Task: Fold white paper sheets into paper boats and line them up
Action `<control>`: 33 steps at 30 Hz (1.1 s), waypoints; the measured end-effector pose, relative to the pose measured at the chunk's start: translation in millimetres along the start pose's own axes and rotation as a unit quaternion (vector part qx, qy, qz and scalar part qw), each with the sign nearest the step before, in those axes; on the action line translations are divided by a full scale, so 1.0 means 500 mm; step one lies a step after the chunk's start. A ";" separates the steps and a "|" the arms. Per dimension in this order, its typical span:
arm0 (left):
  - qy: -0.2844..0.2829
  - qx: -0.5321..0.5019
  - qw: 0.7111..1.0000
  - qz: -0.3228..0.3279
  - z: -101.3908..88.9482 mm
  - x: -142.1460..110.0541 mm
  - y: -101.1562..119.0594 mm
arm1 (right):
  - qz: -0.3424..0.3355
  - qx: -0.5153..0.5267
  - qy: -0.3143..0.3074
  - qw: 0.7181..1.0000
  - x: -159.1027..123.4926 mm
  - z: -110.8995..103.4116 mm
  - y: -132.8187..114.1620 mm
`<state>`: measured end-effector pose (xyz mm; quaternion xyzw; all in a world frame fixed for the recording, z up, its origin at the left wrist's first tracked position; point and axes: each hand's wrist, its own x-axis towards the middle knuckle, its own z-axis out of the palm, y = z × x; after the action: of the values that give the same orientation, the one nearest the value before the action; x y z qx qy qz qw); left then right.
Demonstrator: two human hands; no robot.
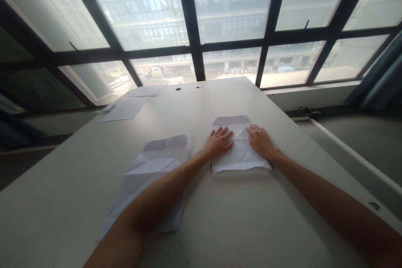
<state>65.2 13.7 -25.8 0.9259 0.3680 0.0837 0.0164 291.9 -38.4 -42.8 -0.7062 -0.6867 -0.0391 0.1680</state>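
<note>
Nearest the camera, two bare forearms [326, 199] run forward over the white worktop [248, 213] to a creased, partly folded paper [240, 155], which lies just past twelve o'clock from the person. Taking that paper as the centre of the dial, a turned-over band marks its twelve o'clock edge, while its six o'clock edge looks a little wavy. The step in hand seems to be pressing and smoothing; to do it well, one hand should anchor the paper while the other runs evenly along each crease, with the edges lined up first and the pressure steady enough not to skew or wrinkle it. The left hand [219, 142] rests at nine o'clock, palm down, its fingers moderately spread on the paper and gripping nothing. The right hand [259, 139] rests at two o'clock, its fingers closer together and bent, touching the paper by its three o'clock edge; whether the thumb pinches that edge cannot be told. Farther out, toward nine o'clock, a larger creased sheet [165, 157] lies partly hidden by the left arm. Loose papers [125, 109] lie well apart at ten o'clock, and windows [232, 8] stand beyond at twelve.
</note>
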 end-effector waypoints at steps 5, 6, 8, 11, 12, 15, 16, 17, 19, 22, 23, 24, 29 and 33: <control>-0.001 0.005 1.000 0.002 -0.001 0.000 0.001 | 0.001 0.001 -0.004 1.000 0.001 0.003 0.002; -0.002 0.006 1.000 0.001 -0.002 0.000 0.001 | 0.002 0.001 -0.003 1.000 0.002 0.004 0.002; -0.005 0.007 1.000 -0.002 -0.003 -0.001 0.002 | 0.002 0.001 0.000 1.000 0.002 0.006 0.003; -0.003 0.008 1.000 -0.003 -0.003 -0.001 0.003 | -0.002 0.000 0.003 1.000 0.003 0.007 0.004; -0.002 0.008 1.000 -0.003 -0.003 -0.001 0.003 | -0.003 -0.001 0.003 1.000 0.003 0.007 0.005; 0.000 0.008 1.000 -0.004 -0.001 -0.001 0.003 | -0.004 -0.002 0.002 1.000 0.003 0.007 0.006; 0.001 0.007 1.000 -0.003 -0.001 -0.001 0.002 | -0.004 -0.001 0.002 1.000 0.003 0.008 0.006; 0.002 0.006 1.000 -0.003 0.000 -0.001 0.002 | -0.004 -0.001 0.002 1.000 0.004 0.008 0.006; 0.003 0.004 1.000 -0.001 0.000 -0.001 0.001 | -0.005 0.001 0.002 1.000 0.003 0.008 0.007; 0.000 0.001 1.000 -0.001 -0.001 -0.001 0.001 | -0.005 0.002 0.006 1.000 0.002 0.007 0.005; -0.001 0.001 1.000 -0.001 -0.001 -0.001 0.001 | -0.005 0.001 0.011 1.000 0.001 0.006 0.003; -0.001 0.002 1.000 -0.002 -0.001 -0.001 0.002 | -0.007 0.000 0.020 1.000 0.000 0.004 0.001; 0.006 0.002 1.000 0.002 0.001 0.000 0.001 | -0.105 0.008 0.047 0.993 -0.007 -0.011 -0.015; 0.010 0.000 1.000 0.003 0.003 -0.002 0.000 | -0.165 0.052 0.011 0.985 -0.008 -0.012 -0.018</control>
<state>64.9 13.1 -27.3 0.9261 0.3654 0.0934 0.0124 283.7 -43.9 -36.4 -0.5730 -0.7931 -0.0383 0.2030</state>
